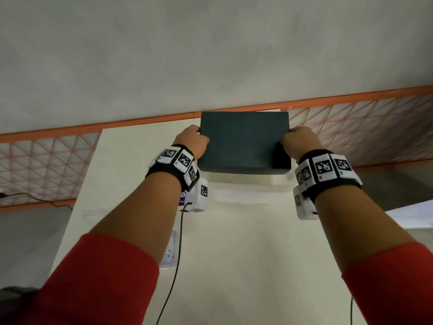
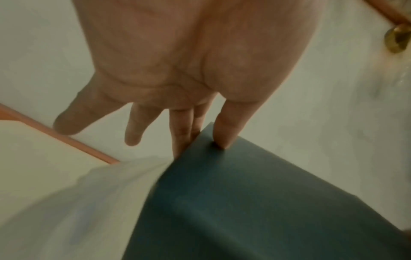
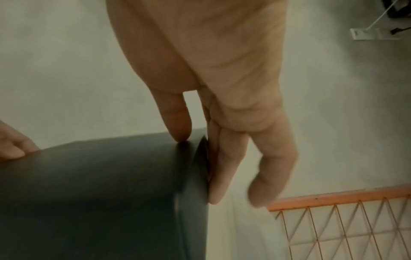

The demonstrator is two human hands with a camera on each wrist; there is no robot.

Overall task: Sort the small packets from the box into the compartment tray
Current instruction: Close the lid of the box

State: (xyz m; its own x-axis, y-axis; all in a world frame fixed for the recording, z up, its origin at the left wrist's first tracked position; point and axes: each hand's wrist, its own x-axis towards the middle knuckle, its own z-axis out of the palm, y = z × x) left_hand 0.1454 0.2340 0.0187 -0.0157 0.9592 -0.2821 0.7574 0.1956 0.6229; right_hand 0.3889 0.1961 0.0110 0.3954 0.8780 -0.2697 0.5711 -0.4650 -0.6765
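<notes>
A dark teal box (image 1: 243,141) is held level between both hands above the far end of the cream table (image 1: 234,254). My left hand (image 1: 194,141) pinches its left edge, thumb on top and fingers down the side (image 2: 201,133). My right hand (image 1: 300,141) grips the right edge the same way (image 3: 209,140). The box (image 2: 244,202) (image 3: 100,184) is closed on top, so its contents are hidden. A white part (image 1: 246,181) shows just beneath it; I cannot tell what it is. No packets or compartment tray are recognisable.
An orange-framed mesh panel (image 1: 363,127) runs along the pale wall behind the table. A white power strip (image 1: 169,252) lies on the table's left side, and a purple-labelled item (image 1: 182,198) peeks out under my left wrist. A black cable (image 1: 35,198) trails at far left.
</notes>
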